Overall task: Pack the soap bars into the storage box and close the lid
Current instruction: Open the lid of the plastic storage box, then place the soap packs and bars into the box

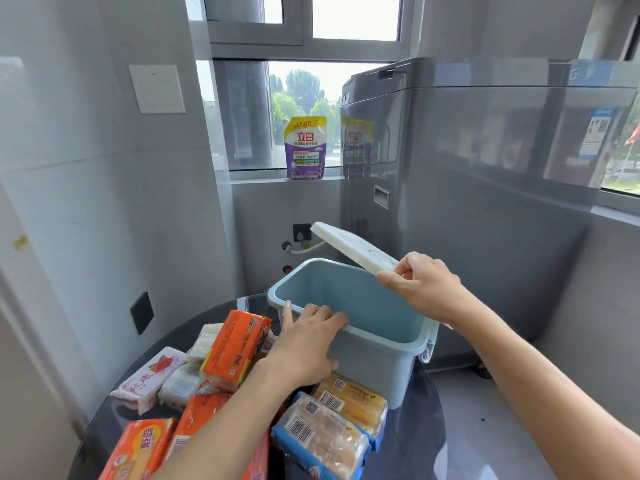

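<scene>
A light blue storage box [377, 362] stands on a dark round table [415, 424], and its inside looks empty. My right hand [422, 285] grips the near corner of the white lid [349, 245], which is lifted and tilted above the box's far side. My left hand [308, 341] rests on the box's near left rim and wall. Wrapped soap packs lie to the left and front: an orange pack [232, 351], a pink pack [152, 375], a white pack [204, 344], two clear yellow packs [346, 403] with barcodes, and more orange packs [145, 448] at the bottom.
A grey washing machine [485, 188] stands right behind the box. A purple detergent pouch [305, 147] sits on the window sill. A wall socket [302, 232] and hose are on the wall behind the table. Grey walls close in on the left.
</scene>
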A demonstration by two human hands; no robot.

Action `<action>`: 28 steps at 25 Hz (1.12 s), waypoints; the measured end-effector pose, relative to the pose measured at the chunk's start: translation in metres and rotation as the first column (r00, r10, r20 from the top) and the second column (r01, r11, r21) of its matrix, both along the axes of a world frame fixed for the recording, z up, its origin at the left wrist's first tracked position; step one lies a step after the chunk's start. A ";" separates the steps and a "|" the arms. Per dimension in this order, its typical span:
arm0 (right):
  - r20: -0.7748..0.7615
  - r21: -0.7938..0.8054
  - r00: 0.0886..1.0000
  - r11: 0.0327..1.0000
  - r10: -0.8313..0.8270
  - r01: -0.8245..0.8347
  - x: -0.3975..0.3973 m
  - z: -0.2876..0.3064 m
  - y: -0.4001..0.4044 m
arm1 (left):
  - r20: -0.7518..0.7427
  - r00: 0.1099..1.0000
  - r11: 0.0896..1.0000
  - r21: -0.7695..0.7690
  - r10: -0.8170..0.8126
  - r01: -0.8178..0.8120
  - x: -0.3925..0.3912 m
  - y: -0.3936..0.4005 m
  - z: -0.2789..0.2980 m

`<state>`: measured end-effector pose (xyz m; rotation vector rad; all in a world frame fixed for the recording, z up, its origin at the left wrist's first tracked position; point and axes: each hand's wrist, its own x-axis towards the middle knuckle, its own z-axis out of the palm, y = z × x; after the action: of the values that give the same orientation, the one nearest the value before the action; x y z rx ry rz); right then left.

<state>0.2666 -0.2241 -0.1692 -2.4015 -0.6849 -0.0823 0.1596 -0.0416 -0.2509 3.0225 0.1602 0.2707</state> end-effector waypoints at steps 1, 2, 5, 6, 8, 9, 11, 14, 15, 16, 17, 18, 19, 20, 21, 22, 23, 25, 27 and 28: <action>-0.034 0.051 0.999 0.999 0.004 -0.002 0.001 0.001 -0.006 | -0.012 0.999 0.999 0.017 0.046 -0.046 0.004 -0.005 0.002; -0.053 0.099 0.999 0.995 0.011 -0.006 0.001 0.001 -0.012 | 0.009 0.997 0.997 0.015 0.082 -0.082 0.009 -0.009 0.005; -0.085 0.223 0.996 0.975 0.028 -0.008 0.001 -0.001 -0.027 | 0.084 0.991 0.995 0.018 0.101 -0.103 0.017 -0.017 0.007; -0.103 0.281 0.994 0.960 0.040 -0.010 0.001 -0.002 -0.032 | 0.104 0.989 0.994 0.019 0.104 -0.107 0.019 -0.018 0.004; -0.132 0.389 0.990 0.921 0.058 -0.003 0.000 -0.004 -0.039 | 0.146 0.980 0.991 -0.013 0.134 -0.134 0.021 -0.020 -0.003; -0.140 0.419 0.988 0.908 0.057 0.008 -0.001 -0.004 -0.042 | 0.161 0.974 0.987 -0.045 0.157 -0.152 0.022 -0.020 -0.006; -0.153 0.462 0.987 0.886 0.045 0.031 -0.001 -0.006 -0.046 | 0.175 0.964 0.976 -0.120 0.200 -0.181 0.024 -0.017 -0.007; -0.179 0.529 0.982 0.847 0.062 0.043 0.000 -0.003 -0.059 | 0.161 0.950 0.949 -0.213 0.267 -0.231 0.028 -0.006 0.003; -0.201 0.551 0.977 0.833 0.074 0.050 -0.001 -0.002 -0.064 | 0.161 0.941 0.939 -0.231 0.296 -0.256 0.029 -0.001 0.008; -0.224 0.574 0.971 0.817 0.089 0.057 -0.001 -0.002 -0.068 | 0.174 0.930 0.929 -0.244 0.323 -0.278 0.031 0.004 0.013; -0.241 0.596 0.965 0.801 0.103 0.064 -0.001 -0.002 -0.071 | 0.195 0.920 0.924 -0.251 0.341 -0.289 0.034 0.010 0.017; -0.250 0.616 0.962 0.785 0.112 0.069 -0.001 -0.003 -0.074 | 0.223 0.910 0.921 -0.260 0.349 -0.289 0.036 0.015 0.022; -0.251 0.635 0.960 0.770 0.122 0.069 -0.002 -0.005 -0.076 | 0.262 0.899 0.920 -0.271 0.352 -0.282 0.039 0.020 0.027; -0.249 0.651 0.959 0.756 0.132 0.065 -0.003 -0.008 -0.078 | 0.307 0.884 0.922 -0.278 0.352 -0.271 0.040 0.024 0.033; -0.246 0.662 0.959 0.747 0.139 0.062 -0.004 -0.010 -0.080 | 0.353 0.866 0.923 -0.283 0.353 -0.261 0.041 0.027 0.039; -0.247 0.669 0.959 0.740 0.136 0.067 -0.005 -0.012 -0.081 | 0.398 0.844 0.923 -0.285 0.360 -0.260 0.040 0.030 0.046; -0.254 0.675 0.959 0.733 0.128 0.081 -0.003 -0.015 -0.082 | 0.437 0.818 0.921 -0.280 0.374 -0.271 0.039 0.033 0.052; -0.277 0.666 0.954 0.738 0.110 0.108 0.003 -0.021 -0.079 | 0.488 0.764 0.906 -0.253 0.422 -0.339 0.036 0.040 0.064; -0.296 0.604 0.952 0.788 0.083 0.119 0.010 -0.031 -0.071 | 0.519 0.716 0.882 -0.217 0.467 -0.419 0.028 0.049 0.072; -0.291 0.561 0.955 0.820 0.066 0.114 0.012 -0.038 -0.064 | 0.529 0.697 0.870 -0.208 0.485 -0.447 0.022 0.055 0.075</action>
<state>0.2786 -0.2886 -0.2071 -1.7829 -0.4072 0.0589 0.1818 0.0133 -0.1758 2.6243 0.8643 1.1635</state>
